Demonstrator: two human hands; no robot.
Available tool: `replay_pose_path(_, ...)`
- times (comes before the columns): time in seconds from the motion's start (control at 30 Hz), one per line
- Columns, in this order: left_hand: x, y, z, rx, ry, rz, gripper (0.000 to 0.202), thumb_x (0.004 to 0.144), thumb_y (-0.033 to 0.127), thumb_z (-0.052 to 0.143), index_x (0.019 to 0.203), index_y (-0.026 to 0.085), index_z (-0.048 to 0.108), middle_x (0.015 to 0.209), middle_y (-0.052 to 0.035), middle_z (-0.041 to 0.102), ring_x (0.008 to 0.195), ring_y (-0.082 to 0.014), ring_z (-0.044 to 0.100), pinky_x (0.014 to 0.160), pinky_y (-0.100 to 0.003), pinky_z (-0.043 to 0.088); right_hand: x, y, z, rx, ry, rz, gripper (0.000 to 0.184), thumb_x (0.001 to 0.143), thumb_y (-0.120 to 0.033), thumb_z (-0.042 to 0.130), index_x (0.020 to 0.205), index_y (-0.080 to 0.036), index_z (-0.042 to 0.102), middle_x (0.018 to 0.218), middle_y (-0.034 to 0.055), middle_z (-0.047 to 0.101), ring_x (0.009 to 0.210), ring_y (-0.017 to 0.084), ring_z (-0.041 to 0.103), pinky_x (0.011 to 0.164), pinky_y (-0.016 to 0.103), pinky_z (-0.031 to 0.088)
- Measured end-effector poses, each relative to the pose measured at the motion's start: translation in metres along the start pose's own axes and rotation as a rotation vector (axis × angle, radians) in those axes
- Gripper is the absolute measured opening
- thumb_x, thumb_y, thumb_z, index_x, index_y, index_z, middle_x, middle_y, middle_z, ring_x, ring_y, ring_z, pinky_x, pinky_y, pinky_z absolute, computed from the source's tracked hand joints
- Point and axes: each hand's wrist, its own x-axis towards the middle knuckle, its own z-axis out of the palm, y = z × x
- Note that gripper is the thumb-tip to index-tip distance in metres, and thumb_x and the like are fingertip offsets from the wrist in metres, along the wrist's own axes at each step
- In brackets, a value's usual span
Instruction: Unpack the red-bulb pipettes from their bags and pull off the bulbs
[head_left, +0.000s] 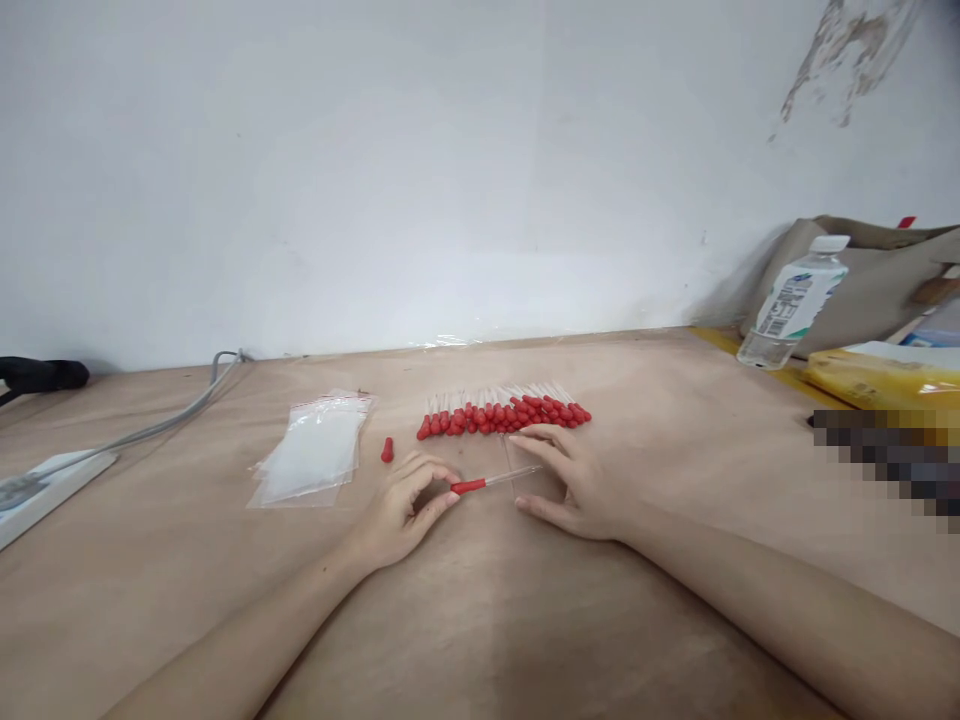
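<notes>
Between the thumb and fingers of my left hand (409,505) is the red rubber bulb of a glass dropper (472,486). Its clear tube points right, toward my right hand (574,485). That hand is open, thumb and fingers spread around the tube's tip, and I see no firm grip on it. Just beyond my hands lies a row of droppers (502,412), red bulbs toward me and clear tubes toward the wall. One loose red bulb (387,450) rests left of the row, near my left hand.
Clear zip bags (319,450) lie in a stack at left. A grey cable (165,428) runs to a white power strip (56,490). At right stand a water bottle (795,303) and a beige bag (870,275), with a yellow packet (877,372) in front. A white wall closes the back.
</notes>
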Motion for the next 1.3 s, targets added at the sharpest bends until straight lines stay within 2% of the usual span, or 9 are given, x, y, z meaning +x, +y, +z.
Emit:
replay_pose_path(0.13, 0.001, 0.001, 0.002, 0.035, -0.007, 0.039, 0.013, 0.085, 0.026, 0.047, 0.090, 0.020, 0.057, 0.092, -0.0059, 0.061, 0.087, -0.0182, 0.055, 0.079, -0.035, 0.044, 0.001, 0.000, 0.002, -0.046, -0.078, -0.142, 0.036, 0.080, -0.035, 0.055, 0.114, -0.023, 0.053, 0.117, 0.0109, 0.050, 0.110, 0.023, 0.045, 0.090, 0.042, 0.041)
replay_pose_path(0.23, 0.001, 0.003, 0.003, 0.046, -0.014, 0.066, 0.013, 0.084, 0.026, 0.048, 0.089, 0.019, 0.058, 0.091, -0.0063, 0.062, 0.087, -0.0184, 0.056, 0.078, -0.035, 0.045, 0.002, 0.000, 0.006, -0.054, -0.060, -0.156, 0.023, 0.083, -0.029, 0.052, 0.103, -0.023, 0.059, 0.107, 0.0086, 0.057, 0.105, 0.021, 0.049, 0.088, 0.040, 0.042)
replay_pose_path(0.33, 0.002, 0.005, 0.005, 0.060, -0.009, 0.103, 0.015, 0.084, 0.024, 0.049, 0.095, 0.020, 0.058, 0.096, -0.0060, 0.062, 0.093, -0.0180, 0.056, 0.082, -0.034, 0.046, 0.004, 0.000, 0.009, -0.054, -0.055, -0.160, 0.018, 0.084, -0.025, 0.050, 0.097, -0.022, 0.062, 0.098, 0.0070, 0.061, 0.100, 0.019, 0.051, 0.085, 0.038, 0.044)
replay_pose_path(0.43, 0.006, 0.007, 0.013, 0.101, 0.014, 0.151, 0.034, 0.081, 0.027, 0.053, 0.114, 0.020, 0.052, 0.116, -0.0083, 0.057, 0.110, -0.0207, 0.050, 0.094, -0.039, 0.042, 0.005, 0.000, 0.011, -0.041, -0.049, -0.160, 0.018, 0.084, -0.024, 0.049, 0.094, -0.020, 0.063, 0.093, 0.0066, 0.063, 0.096, 0.019, 0.052, 0.084, 0.038, 0.044)
replay_pose_path(0.5, 0.010, 0.008, 0.022, 0.119, 0.022, 0.186, 0.042, 0.080, 0.030, 0.056, 0.120, 0.019, 0.049, 0.122, -0.0097, 0.053, 0.114, -0.0218, 0.048, 0.098, -0.041, 0.039, 0.005, -0.001, 0.012, -0.025, -0.042, -0.169, 0.018, 0.084, -0.024, 0.049, 0.094, -0.020, 0.063, 0.092, 0.0062, 0.063, 0.095, 0.019, 0.052, 0.084, 0.038, 0.044)
replay_pose_path(0.67, 0.017, 0.006, 0.038, 0.116, 0.059, 0.238, 0.023, 0.085, 0.024, 0.049, 0.105, 0.019, 0.059, 0.107, -0.0062, 0.063, 0.104, -0.0185, 0.056, 0.098, -0.041, 0.040, 0.005, -0.001, 0.011, -0.009, -0.049, -0.164, 0.018, 0.084, -0.023, 0.049, 0.096, -0.020, 0.062, 0.093, 0.0055, 0.064, 0.094, 0.018, 0.053, 0.083, 0.037, 0.044)
replay_pose_path(0.93, 0.017, 0.007, 0.038, 0.131, 0.100, 0.251, 0.024, 0.084, 0.024, 0.051, 0.106, 0.017, 0.059, 0.106, -0.0070, 0.064, 0.102, -0.0179, 0.058, 0.094, -0.037, 0.045, 0.008, 0.000, 0.020, 0.069, -0.065, -0.127, 0.023, 0.087, -0.026, 0.046, 0.106, -0.022, 0.059, 0.103, 0.0042, 0.064, 0.098, 0.017, 0.055, 0.086, 0.035, 0.045)
replay_pose_path(1.17, 0.019, 0.009, 0.036, 0.239, 0.077, 0.316, 0.024, 0.086, 0.023, 0.047, 0.107, 0.016, 0.058, 0.111, -0.0072, 0.062, 0.108, -0.0177, 0.055, 0.096, -0.037, 0.044, 0.006, 0.000, 0.021, 0.064, -0.096, -0.154, 0.021, 0.087, -0.022, 0.044, 0.101, -0.019, 0.060, 0.100, 0.0057, 0.065, 0.094, 0.017, 0.058, 0.084, 0.033, 0.047)
replay_pose_path(1.3, 0.019, 0.007, 0.035, 0.268, 0.058, 0.322, 0.031, 0.084, 0.029, 0.051, 0.112, 0.016, 0.055, 0.117, -0.0076, 0.058, 0.112, -0.0179, 0.051, 0.098, -0.036, 0.043, 0.005, -0.001, 0.019, 0.019, -0.097, -0.161, 0.020, 0.087, -0.021, 0.044, 0.100, -0.017, 0.059, 0.099, 0.0057, 0.065, 0.091, 0.017, 0.059, 0.082, 0.033, 0.048)
